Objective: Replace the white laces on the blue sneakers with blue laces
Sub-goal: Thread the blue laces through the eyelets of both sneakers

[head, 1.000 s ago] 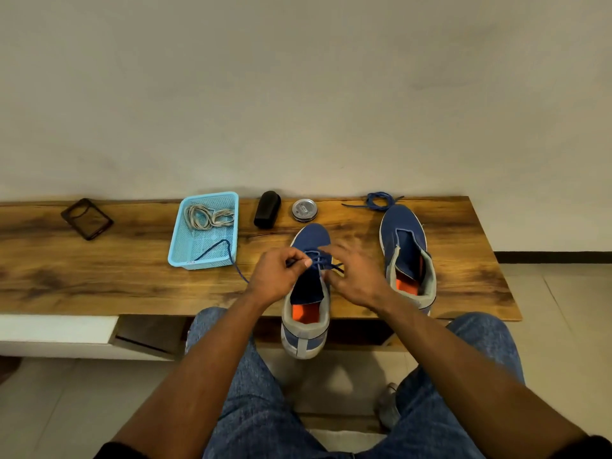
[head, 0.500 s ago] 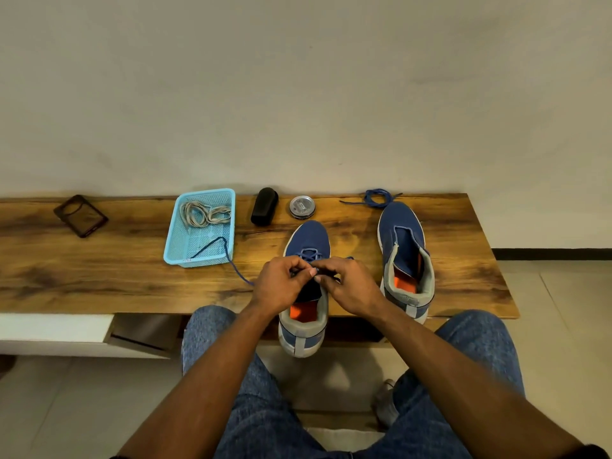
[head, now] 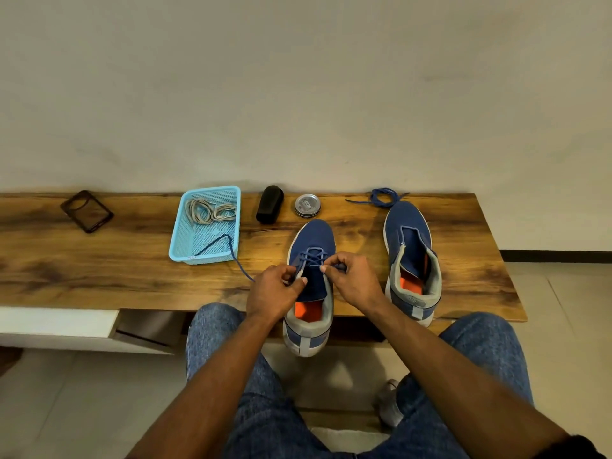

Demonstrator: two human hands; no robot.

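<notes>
Head view: left hand (head: 272, 290) and right hand (head: 356, 280) each pinching the thin blue lace (head: 313, 255), likely for even tension across the eyelets. Lying on the wooden worktop (head: 99, 270), just right of the light-blue mesh basket (head: 205, 223): the half-laced blue knit sneaker (head: 311, 236), long axis toe-to-wall, heel overhanging the near edge.

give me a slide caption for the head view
Both hands thread a blue lace through the left sneaker.
</notes>
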